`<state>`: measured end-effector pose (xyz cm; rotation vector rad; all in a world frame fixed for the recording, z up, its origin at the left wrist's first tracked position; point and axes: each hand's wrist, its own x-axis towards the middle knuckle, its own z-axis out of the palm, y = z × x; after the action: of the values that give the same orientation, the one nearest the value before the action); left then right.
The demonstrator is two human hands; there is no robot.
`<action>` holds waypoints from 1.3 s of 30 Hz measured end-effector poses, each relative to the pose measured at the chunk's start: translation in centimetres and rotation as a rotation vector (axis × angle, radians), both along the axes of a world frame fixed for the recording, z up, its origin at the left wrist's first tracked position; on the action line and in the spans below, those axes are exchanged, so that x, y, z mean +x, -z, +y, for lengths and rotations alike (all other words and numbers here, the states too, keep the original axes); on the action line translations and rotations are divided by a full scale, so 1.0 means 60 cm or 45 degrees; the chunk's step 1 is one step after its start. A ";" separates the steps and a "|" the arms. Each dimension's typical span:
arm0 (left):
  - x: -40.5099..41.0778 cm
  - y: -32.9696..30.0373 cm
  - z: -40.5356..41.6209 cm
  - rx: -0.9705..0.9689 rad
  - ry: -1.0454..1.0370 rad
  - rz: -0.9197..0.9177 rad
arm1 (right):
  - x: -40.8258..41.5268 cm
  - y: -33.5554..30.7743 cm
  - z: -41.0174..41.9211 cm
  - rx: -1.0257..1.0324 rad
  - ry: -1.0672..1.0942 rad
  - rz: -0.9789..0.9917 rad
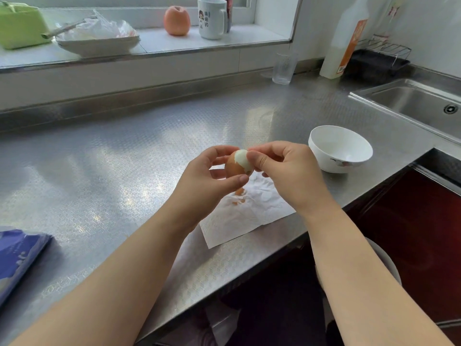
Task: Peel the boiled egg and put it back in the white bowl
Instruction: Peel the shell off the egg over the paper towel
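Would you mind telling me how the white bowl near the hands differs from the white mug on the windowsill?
The white bowl sits on the steel counter beside the right hand; the white mug stands far off on the windowsill. The bowl is low, wide and handleless; the mug is tall, narrow and has a handle. The bowl has a small mark near its base; the mug shows a cartoon figure and characters. Both are white and upright.

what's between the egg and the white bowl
In the head view, the right hand, pinching at the egg, fills most of that stretch; beyond its knuckles only bare steel counter remains before the white bowl.
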<state>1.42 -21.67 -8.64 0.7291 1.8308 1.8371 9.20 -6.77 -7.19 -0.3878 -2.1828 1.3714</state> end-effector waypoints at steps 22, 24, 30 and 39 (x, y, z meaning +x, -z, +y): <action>-0.005 0.013 0.007 -0.052 -0.308 0.175 | 0.011 0.035 -0.032 0.462 0.308 0.176; -0.008 0.014 0.007 -0.039 -0.347 0.160 | 0.016 0.043 -0.028 0.380 0.268 0.090; -0.009 0.014 0.007 -0.003 -0.365 0.136 | 0.018 0.061 -0.017 0.491 0.132 -0.153; -0.007 0.013 0.006 -0.015 -0.339 0.193 | 0.009 0.046 -0.006 0.377 0.095 -0.200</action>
<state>1.01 -21.33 -9.41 0.6621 2.1216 1.9794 9.74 -7.11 -9.95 -0.4713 -2.4282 0.9862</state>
